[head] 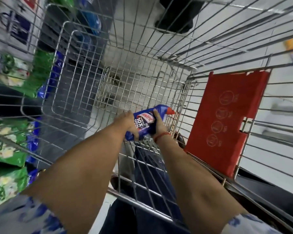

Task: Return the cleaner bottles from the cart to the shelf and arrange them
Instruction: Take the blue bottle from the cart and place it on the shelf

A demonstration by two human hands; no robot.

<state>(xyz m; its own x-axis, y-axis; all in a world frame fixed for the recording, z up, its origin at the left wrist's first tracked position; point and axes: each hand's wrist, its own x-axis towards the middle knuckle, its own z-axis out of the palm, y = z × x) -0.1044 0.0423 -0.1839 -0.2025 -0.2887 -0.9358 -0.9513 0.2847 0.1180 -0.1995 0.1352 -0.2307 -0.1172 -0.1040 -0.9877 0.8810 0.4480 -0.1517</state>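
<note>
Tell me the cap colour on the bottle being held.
Red cap on a blue bottle, seen in the head view.

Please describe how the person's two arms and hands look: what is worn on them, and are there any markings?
Both forearms are bare. Short sleeves of pale fabric with a blue pattern end near the elbows. The right wrist carries a thin red thread bracelet. The left hand and the right hand wear no gloves; no rings or watch are visible.

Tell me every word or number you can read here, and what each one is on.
"HARPIC": bottle label, top, held in both hands.
"10X": same label, below the brand.
"TOTAL": same label, partly covered by the right hand.
Red flap on the cart: four round symbols, their small print too small to read.
Green packs on the shelf: print too blurred to read.
</note>
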